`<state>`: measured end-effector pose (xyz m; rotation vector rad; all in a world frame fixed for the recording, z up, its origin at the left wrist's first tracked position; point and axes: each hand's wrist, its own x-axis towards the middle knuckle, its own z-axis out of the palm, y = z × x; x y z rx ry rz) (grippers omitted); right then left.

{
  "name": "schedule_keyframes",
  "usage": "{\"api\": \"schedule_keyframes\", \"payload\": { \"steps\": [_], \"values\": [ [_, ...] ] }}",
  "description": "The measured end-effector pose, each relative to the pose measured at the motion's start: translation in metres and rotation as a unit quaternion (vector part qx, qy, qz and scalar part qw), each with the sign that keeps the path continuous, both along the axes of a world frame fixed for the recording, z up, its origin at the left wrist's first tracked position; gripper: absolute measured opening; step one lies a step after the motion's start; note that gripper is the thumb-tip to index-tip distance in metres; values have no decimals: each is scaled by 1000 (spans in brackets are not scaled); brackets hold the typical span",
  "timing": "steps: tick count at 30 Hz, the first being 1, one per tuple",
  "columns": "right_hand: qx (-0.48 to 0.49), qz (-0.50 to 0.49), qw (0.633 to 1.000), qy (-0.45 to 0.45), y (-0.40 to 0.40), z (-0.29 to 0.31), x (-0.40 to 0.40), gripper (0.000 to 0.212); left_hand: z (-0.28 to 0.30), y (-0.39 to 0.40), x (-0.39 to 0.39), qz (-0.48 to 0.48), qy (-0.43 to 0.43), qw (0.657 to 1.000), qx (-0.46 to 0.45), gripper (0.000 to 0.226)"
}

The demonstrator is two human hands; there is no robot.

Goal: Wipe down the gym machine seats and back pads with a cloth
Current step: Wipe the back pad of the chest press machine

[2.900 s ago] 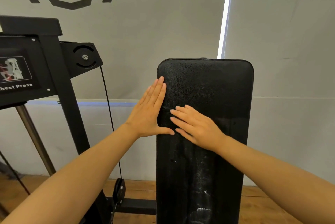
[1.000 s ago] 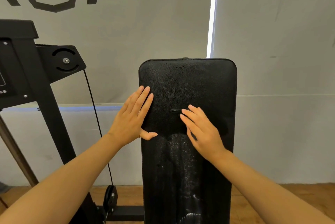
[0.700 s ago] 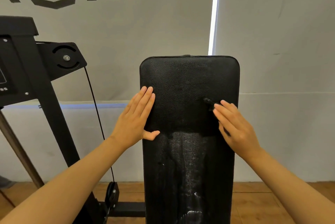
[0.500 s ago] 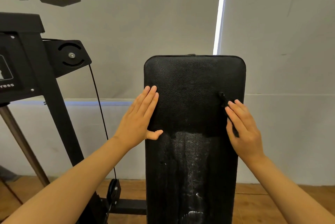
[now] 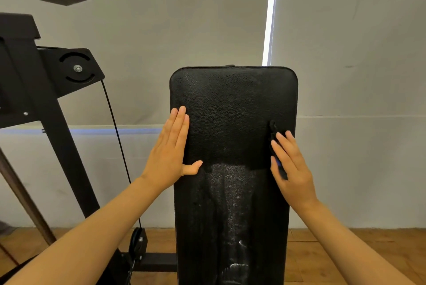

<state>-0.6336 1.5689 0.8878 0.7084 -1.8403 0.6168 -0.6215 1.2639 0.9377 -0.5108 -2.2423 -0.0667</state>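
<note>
Back pad (image 5: pixel 232 104), black and upright, fills centre of view; grey wall behind, wood floor (image 5: pixel 345 245) below

Left hand (image 5: pixel 170 153): flat, fingers straight and together, lying along the pad's left edge, thumb spread onto the face. Grips nothing. Same brace spot as in every earlier frame, only a touch more upright now

Right hand (image 5: pixel 290 169): fingers straight, pressing a dark cloth (image 5: pixel 275 139) against the pad near its right edge (cloth is almost the pad's colour, so only a small bunched tip shows above the fingertips, plus a dark strip with a hint of blue under the palm). Cannot tell how much cloth lies beneath the hand

Change: about three seconds ago the right hand sat just beside the left, near the pad's left-centre; a second ago it was at centre; since then it has swept across to the right edge, cloth with it. Fingers now point more upward than leftward

Pad surface: lower half shows whitish streaks, upper half dark and matte; boundary runs level with the hands

Machine frame (image 5: pixel 53 109) at left, black, with a cable (image 5: pixel 115 123) running down
</note>
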Motion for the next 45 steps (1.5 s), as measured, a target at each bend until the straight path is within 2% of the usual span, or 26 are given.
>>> {"api": "schedule_keyframes", "payload": {
  "steps": [3,10,12,15,19,23,27,32,35,40,45],
  "values": [
    [-28,3,1000,-2,-6,10,-5,41,-1,1,-1,-8,2,1000,10,109],
    [-64,5,998,16,-35,-23,6,40,0,-7,-3,-32,3,999,1,103],
    [-47,14,999,13,-53,-21,7,39,1,-8,-4,-41,3,999,0,103],
    [29,27,999,28,-69,-15,5,40,1,-7,-5,-44,4,999,2,103],
    [64,8,997,44,-41,-15,1,42,2,-10,-3,-40,3,999,1,102],
    [35,-23,999,21,-4,-19,6,45,1,-11,-4,-33,9,999,-7,101],
    [-52,-4,999,8,-26,-20,8,41,-1,-10,-6,-31,15,999,-11,101],
    [44,25,998,27,-78,-15,5,40,-1,-9,-5,-34,15,999,-10,101],
    [78,15,996,32,-62,-11,4,40,1,-9,-4,-29,16,999,-12,101],
    [71,-38,997,20,8,-12,7,45,-2,-7,-5,-23,17,999,-13,101],
    [6,-6,1000,9,-18,-15,6,45,-1,-8,-5,-24,10,1000,-12,101]
  ]
}}
